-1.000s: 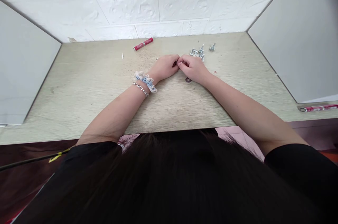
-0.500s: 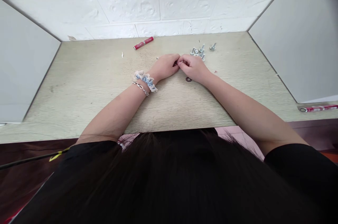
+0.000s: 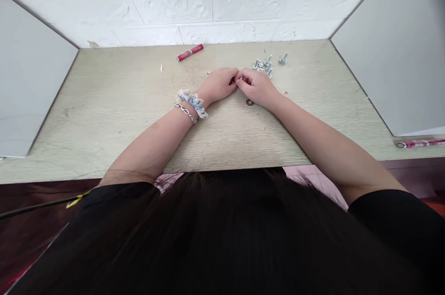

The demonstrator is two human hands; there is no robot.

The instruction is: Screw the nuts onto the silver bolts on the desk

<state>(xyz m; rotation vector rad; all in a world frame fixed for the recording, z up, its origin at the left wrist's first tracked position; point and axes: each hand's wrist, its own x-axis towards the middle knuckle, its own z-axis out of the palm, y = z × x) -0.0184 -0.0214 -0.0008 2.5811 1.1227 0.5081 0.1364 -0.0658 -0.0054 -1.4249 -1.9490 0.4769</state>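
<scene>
My left hand and my right hand meet fingertip to fingertip over the middle of the table. Both are closed in a pinch, and a small shiny bit shows at the right fingertips. What the fingers hold is mostly hidden and too small to name. Just below my right hand a dark flat washer lies on the tabletop. Behind that hand stands a cluster of several silver bolts, partly covered by it. One more bolt is set apart to the right.
A red tube lies near the white brick wall. Another red tube rests at the right front edge. Grey panels close in both sides of the wooden table. Small crumbs and a white scrap lie left of my hands.
The view has shifted slightly, so everything sits a little higher in the picture. My hands keep the same pinch, fingertips together, with hardly any movement over the table.
</scene>
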